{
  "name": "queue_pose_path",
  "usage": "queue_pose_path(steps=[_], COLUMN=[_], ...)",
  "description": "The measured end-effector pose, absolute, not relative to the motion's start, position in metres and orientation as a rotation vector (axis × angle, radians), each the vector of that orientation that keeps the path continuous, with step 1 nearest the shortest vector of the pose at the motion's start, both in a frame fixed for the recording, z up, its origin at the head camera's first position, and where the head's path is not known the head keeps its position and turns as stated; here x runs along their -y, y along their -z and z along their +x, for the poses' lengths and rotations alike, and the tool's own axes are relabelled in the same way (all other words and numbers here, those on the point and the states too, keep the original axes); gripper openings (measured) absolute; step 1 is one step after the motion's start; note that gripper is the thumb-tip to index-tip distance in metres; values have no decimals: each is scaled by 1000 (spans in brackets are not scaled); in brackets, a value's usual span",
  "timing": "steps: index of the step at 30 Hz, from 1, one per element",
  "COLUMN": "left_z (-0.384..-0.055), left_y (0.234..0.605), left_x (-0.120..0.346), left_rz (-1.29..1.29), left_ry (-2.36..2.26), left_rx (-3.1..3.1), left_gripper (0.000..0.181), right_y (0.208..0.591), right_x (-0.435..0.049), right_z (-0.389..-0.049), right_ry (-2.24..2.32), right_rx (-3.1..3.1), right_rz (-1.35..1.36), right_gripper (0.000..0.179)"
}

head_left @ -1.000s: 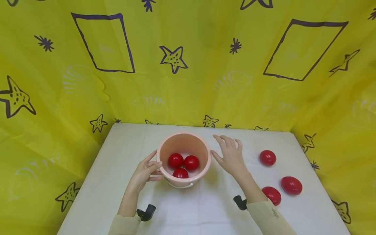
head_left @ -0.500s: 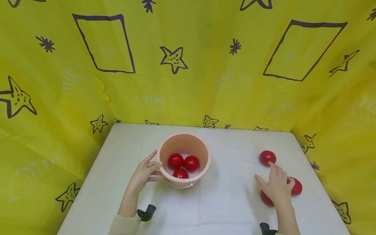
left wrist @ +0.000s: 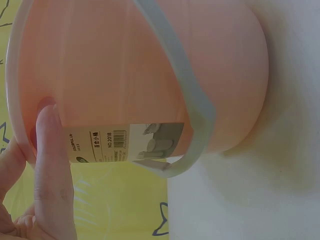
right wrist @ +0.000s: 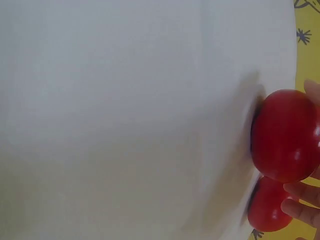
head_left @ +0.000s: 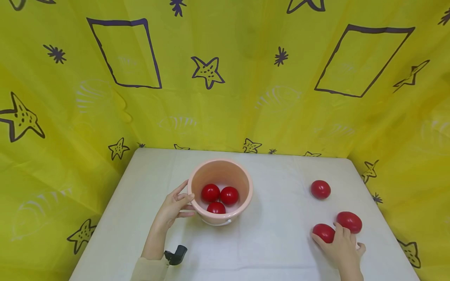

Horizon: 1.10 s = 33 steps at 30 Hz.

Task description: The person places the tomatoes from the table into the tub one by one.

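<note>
A pink bucket with a pale handle stands on the table, three red tomatoes inside it. My left hand holds the bucket's left side near the rim. In the left wrist view the thumb lies against the outer wall. At the right, my right hand has thumb and fingers on either side of another tomato, which still sits on the table. Two other tomatoes are nearby: one just beyond the fingers, one farther back.
A white cloth covers the table. Yellow curtain with dark star drawings hangs behind it and along both sides. A label is stuck on the bucket's wall. A black wrist mount sits at my left wrist.
My right hand has gone from beside the bucket to the right and toward me, coming down around the nearest tomato. The left hand and bucket have stayed in place.
</note>
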<state>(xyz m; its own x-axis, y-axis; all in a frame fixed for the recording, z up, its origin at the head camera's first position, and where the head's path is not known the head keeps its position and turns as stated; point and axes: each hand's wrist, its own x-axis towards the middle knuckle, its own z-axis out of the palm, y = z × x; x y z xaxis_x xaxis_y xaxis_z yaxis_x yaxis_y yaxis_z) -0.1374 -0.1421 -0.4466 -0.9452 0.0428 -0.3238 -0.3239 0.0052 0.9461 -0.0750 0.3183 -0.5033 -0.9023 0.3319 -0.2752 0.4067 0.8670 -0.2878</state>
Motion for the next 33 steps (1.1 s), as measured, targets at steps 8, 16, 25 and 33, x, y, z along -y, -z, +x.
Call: queue_pose_path(steps=[8,16,25,33], left_z=[-137,-138,-137,-138], left_y=[446,447,446,446], left_x=[141,141,142,143], left_rz=[-305,-315,-311,-295], left_ry=[-2021,-2020,-2025,-2017], left_rx=[-2032,-2030,-2015,-2019], left_gripper=[64,64,63,63], right_y=[514,525,521,495], right_x=[-323,-323,-314,-285], right_z=[-71,-69,-74,-102], right_ry=[482,486,493,542], right_rx=[-2745,-2769,-2931,-3248], right_rz=[596,614,476,158], right_gripper=[119,113,98,84])
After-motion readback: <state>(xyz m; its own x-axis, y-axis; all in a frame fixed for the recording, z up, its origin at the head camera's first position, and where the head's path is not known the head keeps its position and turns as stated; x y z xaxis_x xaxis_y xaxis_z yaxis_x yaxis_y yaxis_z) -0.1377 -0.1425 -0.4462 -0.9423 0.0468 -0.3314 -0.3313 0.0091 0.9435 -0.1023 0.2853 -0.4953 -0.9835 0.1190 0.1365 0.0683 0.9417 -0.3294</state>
